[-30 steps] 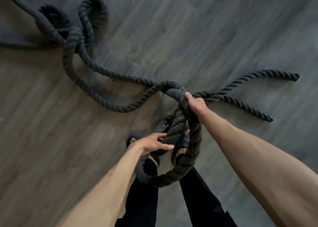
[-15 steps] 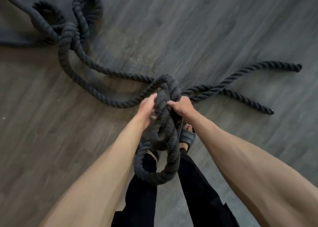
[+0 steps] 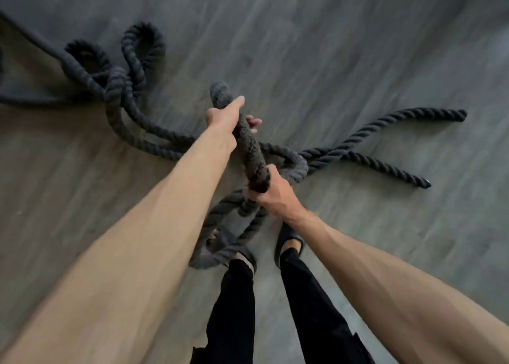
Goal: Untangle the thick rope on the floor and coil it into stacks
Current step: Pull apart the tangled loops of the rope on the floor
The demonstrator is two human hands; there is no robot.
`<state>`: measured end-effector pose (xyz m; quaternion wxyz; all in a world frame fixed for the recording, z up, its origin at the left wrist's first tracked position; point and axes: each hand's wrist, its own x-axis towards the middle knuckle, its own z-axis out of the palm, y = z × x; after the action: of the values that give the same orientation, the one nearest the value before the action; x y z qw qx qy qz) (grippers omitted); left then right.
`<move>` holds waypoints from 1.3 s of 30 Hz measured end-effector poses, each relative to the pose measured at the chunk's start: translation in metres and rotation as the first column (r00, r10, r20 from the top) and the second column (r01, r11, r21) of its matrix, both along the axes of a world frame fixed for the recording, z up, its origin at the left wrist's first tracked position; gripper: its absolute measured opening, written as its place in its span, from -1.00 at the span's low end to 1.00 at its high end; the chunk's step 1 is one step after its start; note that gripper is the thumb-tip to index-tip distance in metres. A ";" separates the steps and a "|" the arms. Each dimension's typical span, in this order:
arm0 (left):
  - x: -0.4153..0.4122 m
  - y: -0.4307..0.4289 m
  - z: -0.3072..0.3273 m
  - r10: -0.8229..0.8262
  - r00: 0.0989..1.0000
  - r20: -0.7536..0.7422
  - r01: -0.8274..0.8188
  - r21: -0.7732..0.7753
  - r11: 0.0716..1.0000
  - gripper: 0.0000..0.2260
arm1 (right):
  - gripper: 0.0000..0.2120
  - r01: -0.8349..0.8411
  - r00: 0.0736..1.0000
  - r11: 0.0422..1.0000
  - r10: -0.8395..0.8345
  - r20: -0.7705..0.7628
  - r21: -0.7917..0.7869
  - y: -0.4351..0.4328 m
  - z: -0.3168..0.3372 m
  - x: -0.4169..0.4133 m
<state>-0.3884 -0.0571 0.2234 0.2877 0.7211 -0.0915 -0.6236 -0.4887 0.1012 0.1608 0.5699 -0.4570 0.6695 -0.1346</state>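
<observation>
A thick dark twisted rope (image 3: 253, 154) runs across the grey floor. My left hand (image 3: 227, 115) grips a raised bend of it, lifted up and forward. Lower on the same length, my right hand (image 3: 275, 195) grips the rope near a bunch of loops that hang by my feet. A tangle of loops (image 3: 121, 74) lies at the far left, joined to the held part by two strands. Two loose strands trail off to the right, and both ends (image 3: 462, 113) rest on the floor.
The floor (image 3: 344, 46) is grey wood-look planks. My legs in black trousers and my feet in dark sandals (image 3: 289, 242) stand right below the hanging loops. A dark edge runs across the far left corner.
My left hand has pulled a bend of rope up and away from the bunch. My right hand stayed low on the rope. The view tilted, so the far tangle sits lower in frame.
</observation>
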 end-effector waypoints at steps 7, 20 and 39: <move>0.027 -0.017 0.001 0.163 0.979 -0.122 -0.159 0.042 0.986 -0.50 | -0.56 0.045 0.999 0.996 -0.045 0.003 0.074 0.018 -0.011 -0.006; 0.041 0.038 -0.015 -0.369 0.922 -0.115 0.372 0.002 0.928 -0.62 | -0.28 0.203 0.951 0.978 -0.208 -0.228 -0.044 -0.016 0.022 0.014; -0.027 0.116 0.003 -0.439 0.887 0.144 0.443 0.010 0.897 -0.36 | -0.76 0.546 0.760 0.741 -0.635 0.142 0.390 -0.010 0.025 -0.034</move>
<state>-0.4155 0.0591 0.2262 0.1396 0.7209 -0.2802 -0.6183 -0.5222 0.0910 0.1854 0.6482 -0.0960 0.7103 -0.2572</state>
